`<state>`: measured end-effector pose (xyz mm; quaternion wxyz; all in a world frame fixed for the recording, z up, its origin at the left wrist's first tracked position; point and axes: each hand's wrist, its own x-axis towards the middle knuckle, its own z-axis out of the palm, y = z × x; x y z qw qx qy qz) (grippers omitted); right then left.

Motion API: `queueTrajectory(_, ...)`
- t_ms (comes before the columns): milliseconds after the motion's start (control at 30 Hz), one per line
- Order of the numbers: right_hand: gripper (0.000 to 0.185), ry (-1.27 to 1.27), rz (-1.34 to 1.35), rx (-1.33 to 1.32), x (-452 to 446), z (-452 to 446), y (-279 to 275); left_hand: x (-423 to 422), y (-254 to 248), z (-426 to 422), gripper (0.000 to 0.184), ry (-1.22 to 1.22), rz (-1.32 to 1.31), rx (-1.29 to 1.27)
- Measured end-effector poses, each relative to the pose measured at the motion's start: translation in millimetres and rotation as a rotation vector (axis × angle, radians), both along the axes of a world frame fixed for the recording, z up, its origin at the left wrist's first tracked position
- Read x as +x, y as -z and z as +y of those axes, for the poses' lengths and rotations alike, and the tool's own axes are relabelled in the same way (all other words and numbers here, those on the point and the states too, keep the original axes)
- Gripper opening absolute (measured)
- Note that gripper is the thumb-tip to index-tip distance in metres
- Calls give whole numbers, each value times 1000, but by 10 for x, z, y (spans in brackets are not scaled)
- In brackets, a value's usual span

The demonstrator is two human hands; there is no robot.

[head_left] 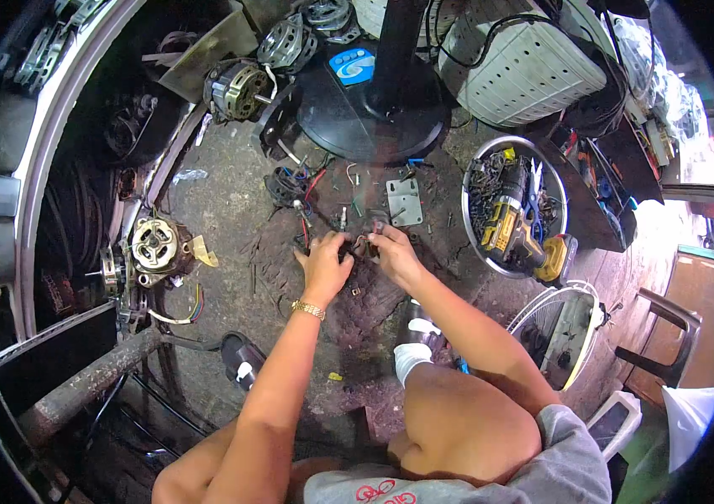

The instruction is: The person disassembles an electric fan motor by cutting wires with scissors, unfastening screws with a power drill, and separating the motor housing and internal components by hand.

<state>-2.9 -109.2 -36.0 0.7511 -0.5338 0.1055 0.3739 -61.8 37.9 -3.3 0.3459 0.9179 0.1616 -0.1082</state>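
My left hand (326,267), with a gold bracelet (309,310) at the wrist, is closed over a small dark part. Opposite it, my right hand (396,254) has its thumb and fingers pinched together on something small. A bit of copper-coloured metal shows between the two hands, but the fingers hide what each one grips. Beyond my left hand lies a small motor part (284,185) with red wires. A pale metal plate (404,202) with holes lies just past my right hand. Loose screws and wire ends are scattered on the floor around them.
A round black stand base (332,126) is ahead. To the right sits a metal bowl (473,239) of screws, holding a yellow cordless drill (504,220) and blue-handled scissors (533,206). Motors (155,245) line the left side. A fan guard (594,294) leans at the right.
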Motion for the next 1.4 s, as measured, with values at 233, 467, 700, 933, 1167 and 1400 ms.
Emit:
queueTrajectory(233, 15, 101, 157, -36, -9, -150, -54, 126, -84, -120, 17, -78, -87, -54)
queueTrajectory(467, 13, 285, 96, 13, -232, -147, 72, 180, 62, -118, 14, -174, -21, -11)
queueTrajectory(700, 15, 492, 238, 236, -334, -179, -152, 141, 81, -170, 10, -99, -125, 132)
queueTrajectory(933, 30, 521, 462, 209, -317, -235, 27, 138, -57, 43, 30, -186, -337, -154)
queueTrajectory(1167, 36, 341, 617, 279, -410, -357, -49, -217, -326, 92, 80, 79, -193, 111)
queueTrajectory(1400, 21, 242, 462, -72, -327, -281, -83, -261, -255, 32, 79, 109, -146, 122)
